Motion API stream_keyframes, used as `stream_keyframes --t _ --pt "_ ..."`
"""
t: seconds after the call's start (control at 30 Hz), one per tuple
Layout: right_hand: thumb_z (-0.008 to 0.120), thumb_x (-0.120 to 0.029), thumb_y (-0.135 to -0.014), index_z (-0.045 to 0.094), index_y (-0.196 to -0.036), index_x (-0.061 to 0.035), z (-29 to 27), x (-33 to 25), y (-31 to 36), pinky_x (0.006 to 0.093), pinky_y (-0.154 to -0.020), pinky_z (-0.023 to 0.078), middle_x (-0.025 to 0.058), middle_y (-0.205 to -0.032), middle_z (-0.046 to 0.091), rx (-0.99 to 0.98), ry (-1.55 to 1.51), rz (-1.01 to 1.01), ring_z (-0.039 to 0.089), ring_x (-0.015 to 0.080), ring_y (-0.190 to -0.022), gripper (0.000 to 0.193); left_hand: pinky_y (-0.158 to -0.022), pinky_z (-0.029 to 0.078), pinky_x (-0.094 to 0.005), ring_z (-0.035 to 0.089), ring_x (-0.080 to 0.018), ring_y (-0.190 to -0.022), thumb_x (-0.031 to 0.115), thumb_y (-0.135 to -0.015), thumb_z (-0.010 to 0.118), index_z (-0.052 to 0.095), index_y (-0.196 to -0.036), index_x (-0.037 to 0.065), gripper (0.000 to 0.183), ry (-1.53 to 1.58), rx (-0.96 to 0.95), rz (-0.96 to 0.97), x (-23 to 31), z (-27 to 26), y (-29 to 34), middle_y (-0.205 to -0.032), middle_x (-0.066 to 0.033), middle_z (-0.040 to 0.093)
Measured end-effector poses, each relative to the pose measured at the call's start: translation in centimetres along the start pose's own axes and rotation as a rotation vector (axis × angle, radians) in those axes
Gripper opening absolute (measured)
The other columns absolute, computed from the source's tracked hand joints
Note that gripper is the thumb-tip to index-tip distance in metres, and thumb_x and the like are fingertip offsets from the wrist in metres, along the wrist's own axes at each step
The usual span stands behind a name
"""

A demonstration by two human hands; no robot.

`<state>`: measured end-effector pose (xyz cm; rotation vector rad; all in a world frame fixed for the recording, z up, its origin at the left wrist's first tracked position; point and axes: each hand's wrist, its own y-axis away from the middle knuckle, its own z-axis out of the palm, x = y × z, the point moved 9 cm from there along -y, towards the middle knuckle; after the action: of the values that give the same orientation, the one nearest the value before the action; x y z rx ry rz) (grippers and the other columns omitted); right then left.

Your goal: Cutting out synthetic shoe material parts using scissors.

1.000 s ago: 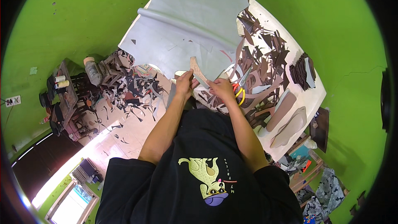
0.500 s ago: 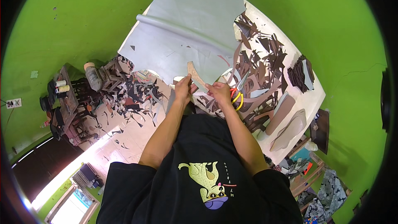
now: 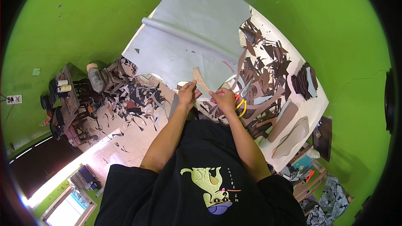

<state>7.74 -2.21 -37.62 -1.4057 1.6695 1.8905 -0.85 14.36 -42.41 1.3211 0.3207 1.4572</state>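
A tan curved pattern piece point(image 3: 198, 75) is held between my hands over the near edge of a large grey leather sheet point(image 3: 184, 12). My left hand point(image 3: 188, 94) pinches it from the left, thumb on top. At its lower right end, my right hand point(image 3: 224, 100) grips with thumb and fingers. A narrow grey edge shows along the pattern's lower side. Scissors point(image 3: 242, 101) with yellow and red handles sit right against my right hand, blades pointing away; whether a finger is through a handle cannot be told.
Brown leather offcuts point(image 3: 264, 65) cover the table's right side, beside a dark stack of cut pieces point(image 3: 302, 80) and long sole-shaped pieces point(image 3: 293, 136). Dark scraps point(image 3: 136, 100) litter the floor at left, near a wooden stand point(image 3: 69, 90) with thread spools. Green walls surround the table.
The whole view has shifted slightly downward. My hands keep their grip on the tan pattern piece, with only slight movement.
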Motion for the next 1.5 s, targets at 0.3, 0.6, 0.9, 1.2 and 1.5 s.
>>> stream_keyframes --t 0.3,0.6,0.9,1.2,1.5 --pt "0.077 -0.011 -0.085 0.061 -0.085 0.0054 -0.2 0.0 0.1 0.0241 -0.053 0.051 0.0125 -0.070 0.069 0.034 -0.040 -0.030 0.067 0.0143 -0.059 0.022 -0.070 0.058 -0.0309 0.061 -0.0168 -0.075 0.023 -0.089 0.075 0.063 -0.100 0.003 0.026 -0.002 0.032 0.008 -0.3 -0.3 -0.3 -0.086 -0.0029 0.059" --pt "0.078 -0.009 -0.080 0.064 -0.082 0.0037 -1.7 -4.2 1.4 0.0293 -0.055 0.052 0.0133 -0.071 0.069 0.223 0.418 -0.319 0.068 0.0198 -0.059 0.019 -0.069 0.057 -0.0282 0.060 -0.0131 -0.071 0.013 -0.084 0.079 0.064 -0.100 -0.001 0.026 -0.053 -0.008 0.044 -0.1 -0.1 -0.2 -0.086 -0.0044 0.064" --pt "0.072 0.000 -0.080 0.064 -0.085 0.0005 0.5 -9.2 4.6 0.0374 -0.069 0.053 0.0132 -0.085 0.064 0.193 0.461 -0.873 0.066 0.0310 -0.077 0.009 -0.075 0.057 -0.0294 0.063 -0.0147 -0.075 0.014 -0.087 0.076 0.065 -0.099 0.000 0.021 0.051 -0.034 0.004 0.0 0.4 0.4 -0.089 -0.0049 0.065" --pt "0.073 0.000 -0.076 0.065 -0.087 0.0006 2.0 -7.0 3.7 0.0382 -0.078 0.053 0.0146 -0.096 0.065 0.045 0.524 -0.864 0.065 0.0336 -0.089 0.014 -0.077 0.057 -0.0302 0.063 -0.0159 -0.081 0.016 -0.088 0.075 0.064 -0.095 0.002 0.019 0.035 -0.088 -0.002 0.0 0.6 0.5 -0.089 -0.0050 0.063" --pt "0.076 -0.004 -0.076 0.065 -0.088 0.0015 2.8 -6.8 3.0 0.0367 -0.074 0.052 0.0132 -0.092 0.063 -0.012 0.508 -0.810 0.064 0.0326 -0.084 0.017 -0.076 0.056 -0.0318 0.061 -0.0169 -0.082 0.013 -0.085 0.078 0.059 -0.116 -0.006 0.041 -0.037 -0.051 0.046 0.0 0.3 0.0 -0.095 -0.0076 0.062"
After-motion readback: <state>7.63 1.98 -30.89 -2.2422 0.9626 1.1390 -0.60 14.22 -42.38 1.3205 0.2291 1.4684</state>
